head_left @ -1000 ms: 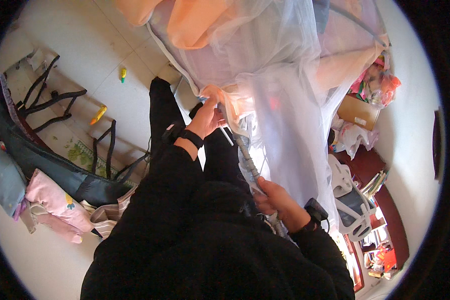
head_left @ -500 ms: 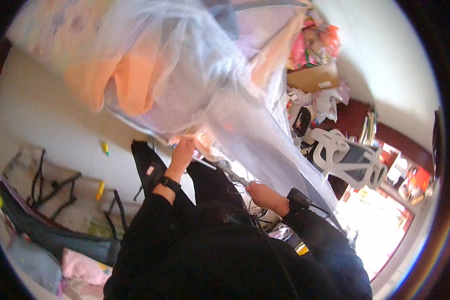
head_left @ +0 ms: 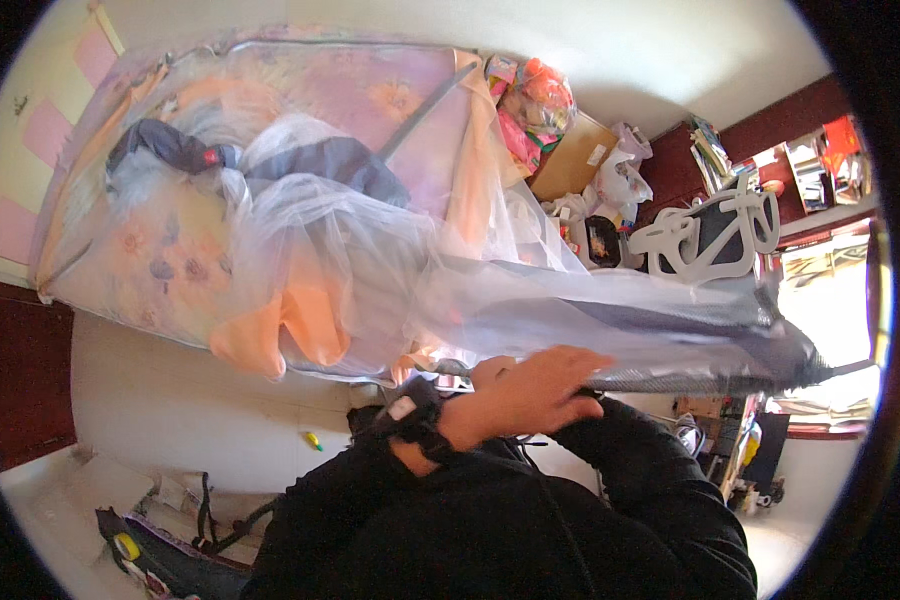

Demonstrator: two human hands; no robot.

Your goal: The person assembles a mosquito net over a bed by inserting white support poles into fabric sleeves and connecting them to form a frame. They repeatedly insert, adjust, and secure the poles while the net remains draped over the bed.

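Note:
My left hand [head_left: 530, 398] stretches across to the right with its fingers extended, slightly blurred, over the lower edge of a bed net. Behind it, my right hand [head_left: 491, 372] shows only in part, closed around a grey pole [head_left: 454, 369] at the near side of the net. The sheer white mosquito net [head_left: 360, 240], with orange trim [head_left: 310, 325], lies bunched over the bed. One long stretch of its mesh [head_left: 630, 325] runs to the right past my hands, with a thin pole end poking out beyond it. Another grey pole [head_left: 428, 112] slants up at the back.
Under the net is a floral mattress [head_left: 165, 250]. At the back right are a cardboard box [head_left: 575, 160], plastic bags [head_left: 625, 180] and a white-framed chair [head_left: 715, 235]. A dark folded item with straps [head_left: 175, 555] lies at the lower left, near a small yellow-green object [head_left: 314, 441].
My left hand has let go of the orange-trimmed edge and crossed over to the right, in front of my right hand. The mesh stretch now points right, and my view takes in more of the bed.

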